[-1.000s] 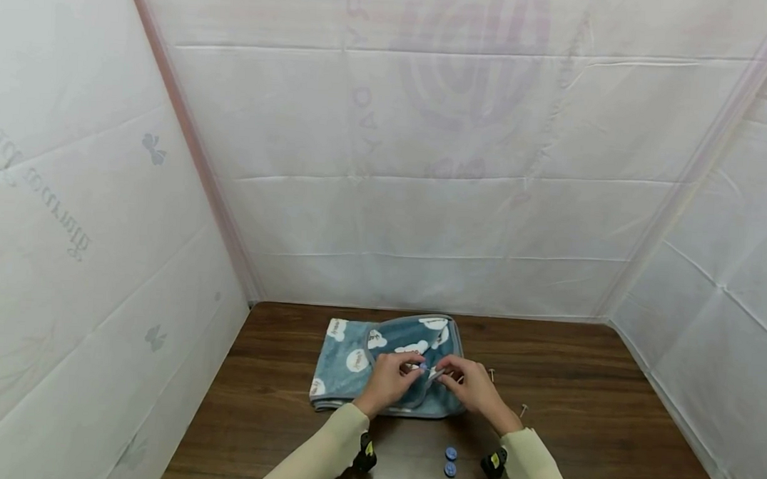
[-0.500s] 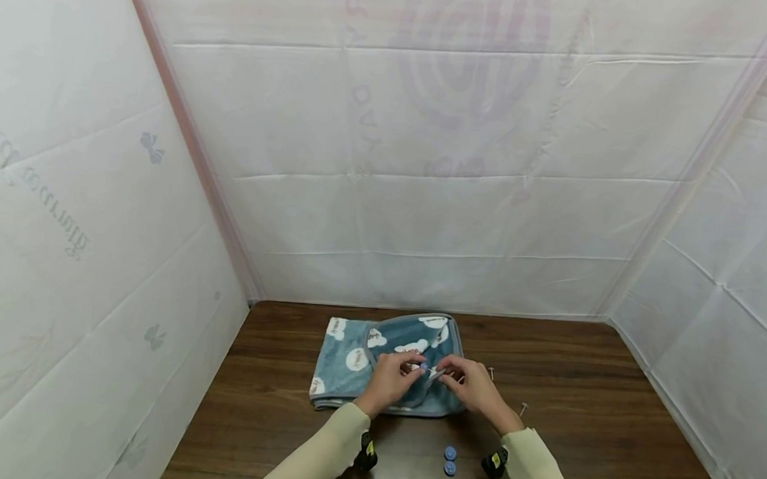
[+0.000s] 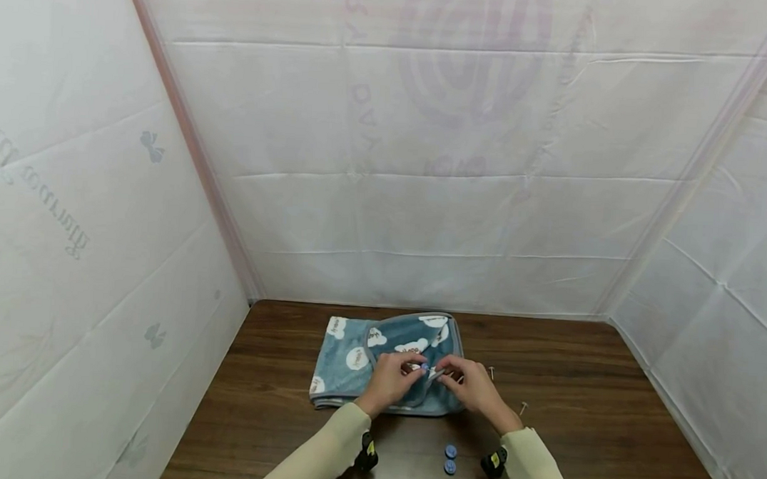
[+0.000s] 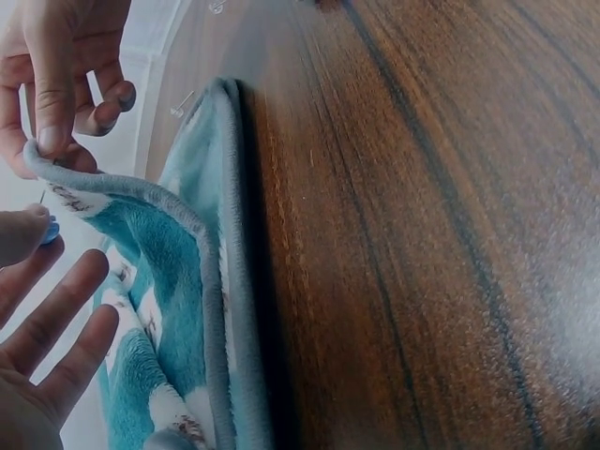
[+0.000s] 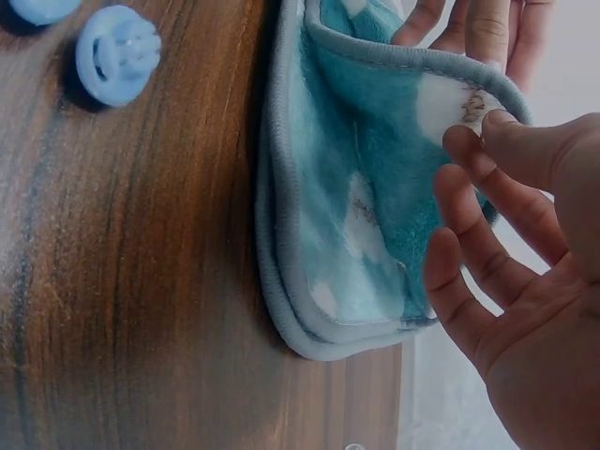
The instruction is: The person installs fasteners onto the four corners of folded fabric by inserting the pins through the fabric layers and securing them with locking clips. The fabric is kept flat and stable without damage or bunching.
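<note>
Nearest to us, black wrist cameras (image 3: 366, 453) are sitting at the sleeves, and between them two loose buttons (image 3: 450, 452), round and blue, are lying side by side on the table (image 3: 272, 442), probably set there to be within easy reach. Just beyond, our left hand (image 3: 390, 381) is pinching another button (image 4: 51, 230) between thumb and forefinger, its other fingers spreading loosely, which seems to be giving us a clear view of the small piece. A thin pin (image 4: 41, 197) is showing between that button and the hem; we cannot tell whether it is passing through the cloth. Our right hand (image 3: 473, 388) is gripping a raised corner of the blanket (image 3: 341, 348) with thumb and forefinger, the rest of its fingers curving slackly, likely so the edge is standing off the layers beneath and facing the button. The blanket itself, folded and teal with white patches, is lying under and beyond both hands, toward the back of the table. To its right, two more pins (image 3: 524, 408) are lying apart from each other, and farthest off, pale sheeting (image 3: 423, 220) is walling in the table.
</note>
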A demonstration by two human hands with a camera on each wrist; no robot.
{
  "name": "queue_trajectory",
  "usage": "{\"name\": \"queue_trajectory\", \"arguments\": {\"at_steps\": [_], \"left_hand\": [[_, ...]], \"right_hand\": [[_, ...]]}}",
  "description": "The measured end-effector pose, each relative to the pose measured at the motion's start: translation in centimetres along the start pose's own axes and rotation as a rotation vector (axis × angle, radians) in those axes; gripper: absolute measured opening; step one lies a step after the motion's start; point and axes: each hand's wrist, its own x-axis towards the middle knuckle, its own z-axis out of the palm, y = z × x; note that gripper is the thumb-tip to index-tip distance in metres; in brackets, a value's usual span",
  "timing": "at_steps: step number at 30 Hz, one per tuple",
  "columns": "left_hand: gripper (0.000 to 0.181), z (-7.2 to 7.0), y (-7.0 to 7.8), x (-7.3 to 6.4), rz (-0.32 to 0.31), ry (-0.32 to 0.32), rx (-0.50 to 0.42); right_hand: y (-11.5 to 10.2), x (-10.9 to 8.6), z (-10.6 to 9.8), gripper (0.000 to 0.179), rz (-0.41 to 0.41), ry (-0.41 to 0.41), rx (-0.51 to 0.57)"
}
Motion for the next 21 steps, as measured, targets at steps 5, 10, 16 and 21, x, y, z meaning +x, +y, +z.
{"name": "queue_trajectory", "arguments": {"at_steps": [5, 10, 16, 21], "left_hand": [[0.013, 0.00, 0.08, 0.01, 0.025, 0.026, -0.014], [0.011, -0.20, 0.38, 0.04, 0.023, 0.016, -0.041], [0.011, -0.31, 0.47, 0.09, 0.014, -0.007, -0.058], [0.013, -0.11, 0.41, 0.11, 0.021, -0.008, -0.057]], "right_hand": [[0.05, 0.05, 0.03, 0.009, 0.006, 0.011, 0.002], [-0.14, 0.04, 0.00, 0.008, -0.006, 0.021, 0.010], [-0.27, 0.03, 0.07, 0.010, -0.014, 0.055, -0.007], [-0.28, 0.10, 0.16, 0.013, -0.022, 0.082, -0.027]]}}
